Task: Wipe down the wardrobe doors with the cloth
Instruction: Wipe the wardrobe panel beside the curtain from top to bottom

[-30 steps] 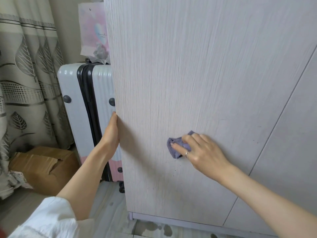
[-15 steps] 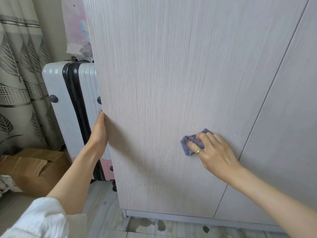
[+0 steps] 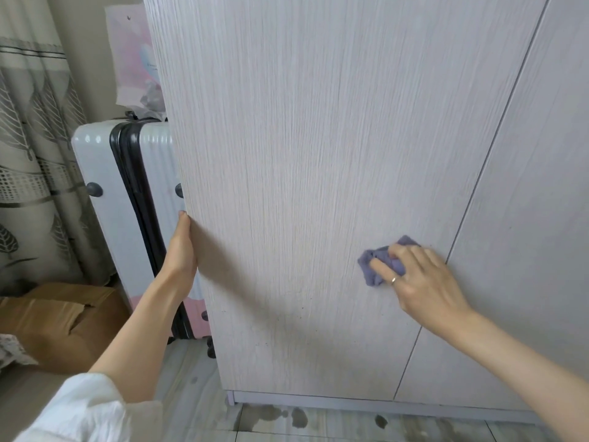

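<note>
A pale wood-grain wardrobe door (image 3: 302, 154) fills the middle of the view, with a second door (image 3: 526, 250) to its right across a thin seam. My right hand (image 3: 420, 279) presses a crumpled purple cloth (image 3: 374, 266) flat against the left door, low down and close to the seam. Part of the cloth is hidden under my fingers. My left hand (image 3: 181, 250) grips the left door's outer edge at mid height, fingers wrapped behind it.
A white suitcase (image 3: 105, 193) with a black zip band stands left of the wardrobe. A cardboard box (image 3: 60, 320) lies on the floor by a leaf-patterned curtain (image 3: 28, 154). Wet spots (image 3: 287, 416) mark the floor tiles below the wardrobe base.
My right hand has slid the cloth rightward across the door toward the seam. My left hand has kept its hold on the door edge.
</note>
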`<action>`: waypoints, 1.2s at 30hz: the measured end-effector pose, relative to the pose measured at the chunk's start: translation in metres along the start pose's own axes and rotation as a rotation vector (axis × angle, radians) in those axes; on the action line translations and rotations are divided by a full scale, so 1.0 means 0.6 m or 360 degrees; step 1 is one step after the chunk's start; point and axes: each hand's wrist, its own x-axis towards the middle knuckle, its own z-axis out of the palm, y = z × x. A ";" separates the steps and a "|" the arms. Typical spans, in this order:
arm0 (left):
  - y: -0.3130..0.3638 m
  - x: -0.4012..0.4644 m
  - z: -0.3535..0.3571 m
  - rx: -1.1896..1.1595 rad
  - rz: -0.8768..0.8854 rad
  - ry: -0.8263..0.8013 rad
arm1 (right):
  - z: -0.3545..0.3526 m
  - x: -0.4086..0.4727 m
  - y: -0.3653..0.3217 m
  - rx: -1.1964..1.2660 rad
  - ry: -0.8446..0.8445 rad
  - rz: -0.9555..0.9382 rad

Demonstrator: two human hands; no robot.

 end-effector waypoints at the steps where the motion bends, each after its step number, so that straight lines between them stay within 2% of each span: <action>1: 0.000 0.000 0.000 -0.0001 -0.0001 0.0006 | -0.008 0.009 0.015 0.0010 0.0019 0.0045; 7: -0.004 0.003 -0.001 0.0001 0.0004 0.0027 | -0.061 0.104 0.078 0.0125 0.0445 0.0878; 10: -0.004 0.004 -0.001 0.0007 0.0008 0.0021 | -0.036 0.076 0.052 0.0129 0.0525 0.0956; 13: -0.014 0.006 -0.007 0.0008 0.0008 0.0019 | 0.008 -0.007 -0.005 0.0141 0.0434 0.0996; 19: -0.075 0.000 -0.032 0.0117 -0.0151 -0.0050 | 0.052 -0.158 -0.089 0.0165 -0.0258 0.0869; 21: -0.095 -0.003 -0.038 0.0136 -0.0200 -0.0066 | 0.044 -0.149 -0.072 0.0159 -0.0270 0.0769; 23: -0.112 -0.005 -0.041 0.0127 -0.0244 -0.0017 | 0.028 -0.115 -0.045 0.0174 -0.0103 0.0703; 26: -0.132 -0.010 -0.033 0.0124 -0.0279 0.0127 | 0.005 -0.049 -0.010 0.0280 0.0257 0.0830; 29: -0.139 -0.011 -0.030 0.0121 -0.0268 0.0206 | 0.015 -0.040 -0.025 0.0353 0.0394 0.0991; 31: -0.142 -0.007 -0.035 0.0136 -0.0249 0.0159 | 0.042 -0.084 -0.063 0.0326 0.0309 0.0988; 32: -0.142 -0.006 -0.037 0.0144 -0.0239 0.0138 | 0.058 -0.115 -0.083 0.0280 0.0198 0.0896; 35: -0.148 -0.004 -0.037 0.0142 -0.0215 0.0153 | 0.092 -0.192 -0.116 0.0103 -0.0165 0.0410; 36: -0.149 -0.004 -0.035 0.0144 -0.0214 0.0172 | 0.095 -0.200 -0.115 0.0100 -0.0239 0.0338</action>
